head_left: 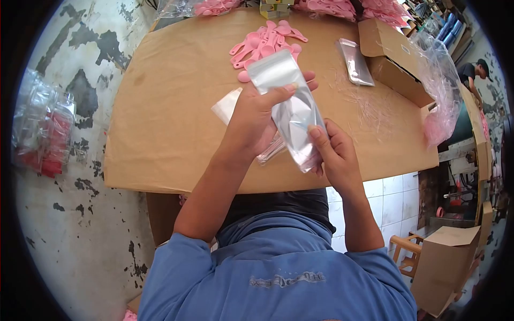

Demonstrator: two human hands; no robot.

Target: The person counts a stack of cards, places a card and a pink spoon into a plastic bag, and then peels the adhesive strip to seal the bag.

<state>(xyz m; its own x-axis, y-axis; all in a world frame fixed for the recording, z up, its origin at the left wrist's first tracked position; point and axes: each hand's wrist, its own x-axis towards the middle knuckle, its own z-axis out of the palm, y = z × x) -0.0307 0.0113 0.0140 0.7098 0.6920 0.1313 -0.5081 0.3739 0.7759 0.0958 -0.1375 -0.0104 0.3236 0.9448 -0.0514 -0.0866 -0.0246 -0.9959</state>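
Observation:
A shiny silver plastic pouch (294, 120) is held tilted above the table, between both hands. My left hand (259, 109) grips its upper part, thumb across the front and fingers behind. At the lower right edge, my right hand (337, 155) pinches the pouch between thumb and fingers. Just beyond the pouch lies a heap of pink plastic spoons (262, 43), partly covered by it. Other clear or silver bags (227, 105) lie on the table under my left hand and wrist, mostly hidden.
The brown-covered table (166, 117) has a stack of pouches (355, 63) and an open cardboard box (396, 67) on its right. Plastic film (436, 80) hangs beside the box. More pink items (326, 8) line the far edge. A person (474, 75) bends over at far right.

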